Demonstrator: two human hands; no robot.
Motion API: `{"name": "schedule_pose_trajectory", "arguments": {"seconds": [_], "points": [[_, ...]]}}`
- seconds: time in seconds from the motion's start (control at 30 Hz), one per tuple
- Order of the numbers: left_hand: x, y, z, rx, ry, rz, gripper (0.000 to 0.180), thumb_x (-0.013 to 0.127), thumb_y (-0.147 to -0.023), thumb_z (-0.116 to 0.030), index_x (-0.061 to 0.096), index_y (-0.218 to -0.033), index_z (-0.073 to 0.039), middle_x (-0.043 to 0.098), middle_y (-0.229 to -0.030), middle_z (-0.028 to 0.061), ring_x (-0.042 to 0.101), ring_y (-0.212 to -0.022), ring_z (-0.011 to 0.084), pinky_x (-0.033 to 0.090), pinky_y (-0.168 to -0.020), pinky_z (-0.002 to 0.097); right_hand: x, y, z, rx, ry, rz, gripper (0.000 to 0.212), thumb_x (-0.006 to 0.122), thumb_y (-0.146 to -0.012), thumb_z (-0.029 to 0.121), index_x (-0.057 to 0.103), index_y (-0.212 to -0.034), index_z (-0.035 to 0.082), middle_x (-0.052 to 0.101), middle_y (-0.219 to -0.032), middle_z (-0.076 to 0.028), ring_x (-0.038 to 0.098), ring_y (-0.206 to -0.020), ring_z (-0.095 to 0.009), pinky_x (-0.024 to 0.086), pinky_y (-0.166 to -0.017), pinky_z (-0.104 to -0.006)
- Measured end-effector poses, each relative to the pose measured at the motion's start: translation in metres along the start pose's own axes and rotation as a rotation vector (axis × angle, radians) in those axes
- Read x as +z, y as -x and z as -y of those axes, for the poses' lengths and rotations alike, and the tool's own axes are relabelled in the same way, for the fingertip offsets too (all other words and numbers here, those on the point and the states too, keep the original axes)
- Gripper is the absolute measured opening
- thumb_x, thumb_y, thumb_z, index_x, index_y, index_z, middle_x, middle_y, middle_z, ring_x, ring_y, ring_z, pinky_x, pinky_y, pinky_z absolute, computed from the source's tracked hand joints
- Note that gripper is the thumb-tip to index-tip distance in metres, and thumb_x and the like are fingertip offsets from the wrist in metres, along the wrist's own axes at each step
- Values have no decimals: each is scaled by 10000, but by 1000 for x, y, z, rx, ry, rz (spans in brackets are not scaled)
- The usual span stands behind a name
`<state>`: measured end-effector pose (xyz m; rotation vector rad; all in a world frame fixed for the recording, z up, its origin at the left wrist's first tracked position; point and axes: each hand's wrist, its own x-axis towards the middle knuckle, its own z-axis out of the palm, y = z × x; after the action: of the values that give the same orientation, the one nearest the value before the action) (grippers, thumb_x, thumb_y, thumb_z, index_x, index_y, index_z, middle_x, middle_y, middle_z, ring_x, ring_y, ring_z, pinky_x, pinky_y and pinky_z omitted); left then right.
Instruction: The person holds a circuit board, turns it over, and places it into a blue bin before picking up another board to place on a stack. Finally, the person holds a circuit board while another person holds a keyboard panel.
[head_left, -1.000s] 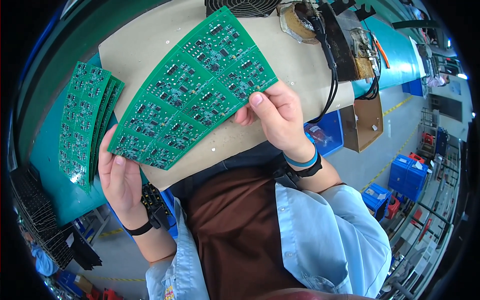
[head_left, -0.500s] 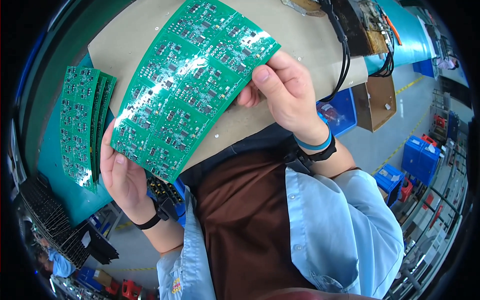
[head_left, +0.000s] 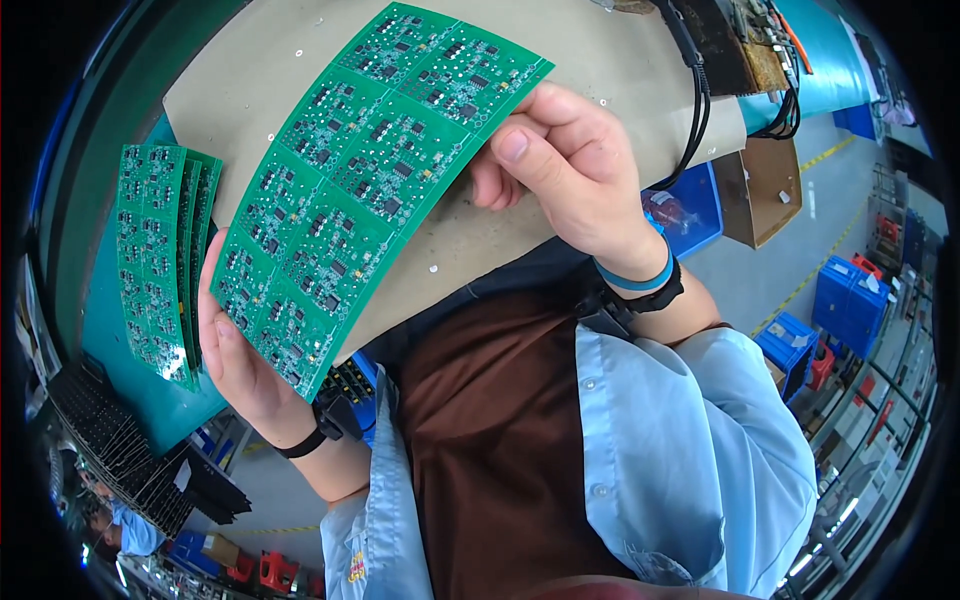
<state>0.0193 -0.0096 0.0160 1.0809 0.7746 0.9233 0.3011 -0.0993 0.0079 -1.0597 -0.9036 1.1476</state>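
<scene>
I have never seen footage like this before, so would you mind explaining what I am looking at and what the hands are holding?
This is a single view from a fisheye camera worn on a person's head, looking down, so straight edges curve near the rim. No machine is involved: the left hand and right hand are the wearer's own. Together they hold a long green circuit board panel by its two ends, above a sheet of brown paper on the teal bench. A stack of similar green panels lies to the left. Black cables run at the upper right.

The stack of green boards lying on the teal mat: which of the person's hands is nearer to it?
Left. The left hand grips the held panel at its lower end, right beside the stack of green boards. The right hand holds the panel's upper end, across from it.
</scene>
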Motion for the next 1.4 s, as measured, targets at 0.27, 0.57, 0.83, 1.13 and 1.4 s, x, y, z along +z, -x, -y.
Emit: {"name": "schedule_pose_trajectory", "arguments": {"seconds": [0.27,0.57,0.83,1.13,1.4], "points": [[4,0,-2,-11,-21,-14,722,576,-932,-325,295,-1414,133,471,-1371,237,523,-1238,309,420,-1050,429,2,1,2,1,-18,6,289,526,-989,148,536,-1223,-21,657,-824,-57,606,-727,-80,500,-645,-217],[-1,-1,-1,-11,-50,-15,745,583,-924,-366,313,-1407,133,477,-1364,234,531,-1227,303,428,-1041,427,1,-1,1,-12,18,18,355,525,-979,115,497,-1298,-39,660,-839,-75,612,-710,-92,500,-630,-213],[-3,-2,0,-12,-111,-16,793,606,-898,-444,360,-1384,132,514,-1328,230,558,-1192,295,442,-1025,418,2,0,3,-16,25,2,356,514,-978,100,491,-1303,-42,661,-840,-78,611,-713,-94,499,-631,-214],[-8,-1,0,-7,-167,-16,820,616,-882,-491,387,-1371,126,530,-1312,216,564,-1182,274,447,-1017,402,3,-1,3,-8,17,-1,355,510,-978,96,485,-1306,-41,662,-849,-80,613,-715,-95,499,-631,-214],[-8,-1,0,-4,-158,-8,817,631,-876,-498,407,-1355,125,538,-1304,206,569,-1172,259,449,-1013,396,3,0,2,-3,46,-11,351,506,-979,90,484,-1305,-39,662,-855,-79,613,-717,-92,499,-630,-214]]}}
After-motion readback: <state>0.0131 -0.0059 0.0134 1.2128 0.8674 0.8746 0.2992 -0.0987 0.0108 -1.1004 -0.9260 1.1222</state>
